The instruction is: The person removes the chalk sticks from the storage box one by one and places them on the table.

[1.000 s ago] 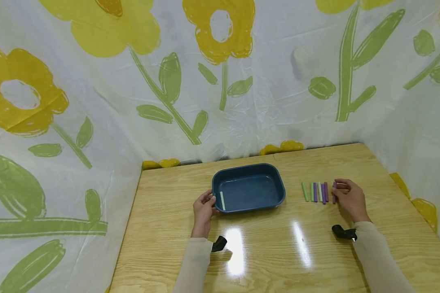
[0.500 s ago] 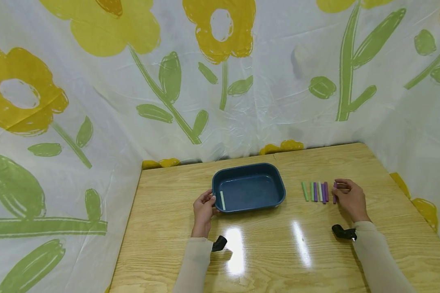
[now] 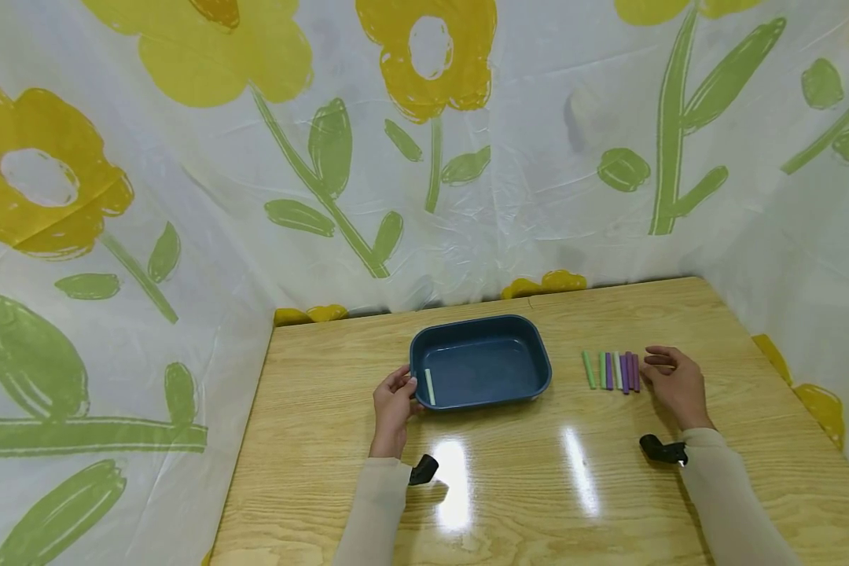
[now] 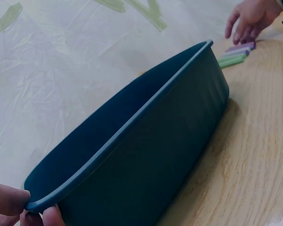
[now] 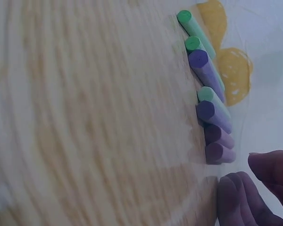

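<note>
My left hand (image 3: 391, 405) pinches the left rim of a dark blue plastic tray (image 3: 495, 401), thumb over the edge and fingers beneath it in the left wrist view. Inside that tray, along its left end, lies one pale green chalk stick (image 3: 429, 387). To the right, a row of chalk sticks lies on the table: a green stick (image 3: 589, 369) at the left, then green, purple and pale ones, ending in a purplish stick (image 5: 220, 153). Just right of this last stick is my right hand (image 3: 678, 389), its thumb and fingers parted with nothing between them.
The wooden table (image 3: 311, 487) ends at the back against a white curtain (image 3: 538, 196) with printed yellow flowers, which also hangs at both sides. A black camera mount (image 3: 663, 450) sits on the right wrist, and another mount (image 3: 424, 470) on the left.
The rightmost purplish chalk stick has moved left, up against the others in the row, and my right hand has let go of it. My left hand and the tray have stayed put.
</note>
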Available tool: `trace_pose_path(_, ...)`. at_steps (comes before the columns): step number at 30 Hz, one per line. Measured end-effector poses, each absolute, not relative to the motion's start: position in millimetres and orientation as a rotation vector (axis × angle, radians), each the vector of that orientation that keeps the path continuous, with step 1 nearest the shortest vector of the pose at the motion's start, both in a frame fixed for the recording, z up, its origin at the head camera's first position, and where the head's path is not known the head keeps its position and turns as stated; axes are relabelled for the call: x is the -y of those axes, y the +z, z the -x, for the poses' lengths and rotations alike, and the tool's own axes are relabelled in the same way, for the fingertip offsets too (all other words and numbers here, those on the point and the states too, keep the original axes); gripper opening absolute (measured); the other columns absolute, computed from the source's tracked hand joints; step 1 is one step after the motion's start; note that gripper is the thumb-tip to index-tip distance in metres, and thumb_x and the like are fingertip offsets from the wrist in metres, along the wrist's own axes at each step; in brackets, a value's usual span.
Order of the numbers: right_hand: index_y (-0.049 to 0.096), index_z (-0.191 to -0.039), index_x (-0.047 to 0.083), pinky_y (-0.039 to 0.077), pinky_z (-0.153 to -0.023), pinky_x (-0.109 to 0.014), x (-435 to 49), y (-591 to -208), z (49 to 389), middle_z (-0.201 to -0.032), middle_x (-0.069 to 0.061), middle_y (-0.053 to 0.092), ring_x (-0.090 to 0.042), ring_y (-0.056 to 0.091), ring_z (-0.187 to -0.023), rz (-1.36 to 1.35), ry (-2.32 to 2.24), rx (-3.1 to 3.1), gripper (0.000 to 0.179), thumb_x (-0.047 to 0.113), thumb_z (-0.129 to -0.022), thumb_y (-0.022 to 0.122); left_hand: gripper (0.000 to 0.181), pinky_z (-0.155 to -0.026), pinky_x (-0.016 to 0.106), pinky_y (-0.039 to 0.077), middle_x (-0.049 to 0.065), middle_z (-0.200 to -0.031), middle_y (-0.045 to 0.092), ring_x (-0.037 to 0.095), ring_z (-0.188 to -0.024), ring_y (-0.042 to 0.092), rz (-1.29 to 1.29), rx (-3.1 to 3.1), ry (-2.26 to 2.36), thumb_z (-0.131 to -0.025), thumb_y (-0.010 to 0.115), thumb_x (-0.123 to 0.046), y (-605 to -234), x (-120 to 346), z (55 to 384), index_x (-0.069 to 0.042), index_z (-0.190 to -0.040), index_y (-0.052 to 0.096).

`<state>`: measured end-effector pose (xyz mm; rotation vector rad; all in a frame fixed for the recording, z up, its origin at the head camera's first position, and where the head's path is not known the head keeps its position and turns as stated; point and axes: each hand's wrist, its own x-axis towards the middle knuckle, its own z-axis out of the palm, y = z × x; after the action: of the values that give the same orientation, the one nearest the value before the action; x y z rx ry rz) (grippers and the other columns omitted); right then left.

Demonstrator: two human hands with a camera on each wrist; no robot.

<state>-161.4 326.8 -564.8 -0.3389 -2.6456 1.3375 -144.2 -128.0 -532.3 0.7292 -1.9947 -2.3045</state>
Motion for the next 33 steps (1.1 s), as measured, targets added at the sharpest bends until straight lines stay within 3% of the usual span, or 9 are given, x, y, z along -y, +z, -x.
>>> trace_pose_path(14,0.063,-0.135,-0.008,0.046,-0.067,-0.008,-303.6,-541.9,160.5,-0.125,-0.033,0.067,0.017,0.048,-0.084,0.237,1.373,2.548,0.034,0.007,-0.104,0.064,0.035,-0.056,0.022,0.052,0.006,-0.105,0.054,0.017,-0.082,0.057,-0.723,1.979,-2.306,-0.104,0.060,0.002,-533.1,127.0,144.6,0.005,-0.139,0.063)
trace_pose_path(23,0.064,-0.134,-0.008,0.045,-0.074,-0.004,-275.4,-531.4,166.4,-0.123,-0.029,0.066,0.018,0.051,-0.088,0.091,1.421,2.481,0.031,0.002,-0.104,0.063,0.035,-0.056,0.022,0.052,0.005,-0.104,0.054,0.017,-0.082,0.058,-0.725,1.982,-2.303,-0.103,0.061,0.000,-534.7,126.8,145.1,0.005,-0.138,0.064)
trace_pose_path(33,0.065,-0.129,-0.009,0.051,-0.072,-0.009,-227.7,-520.4,174.3,-0.120,-0.030,0.066,0.013,0.056,-0.088,-0.042,1.551,2.411,0.028,-0.002,-0.101,0.066,0.034,-0.056,0.021,0.052,0.005,-0.104,0.054,0.017,-0.083,0.058,-0.741,1.984,-2.292,-0.103,0.062,0.000,-535.2,126.7,146.0,0.004,-0.136,0.065)
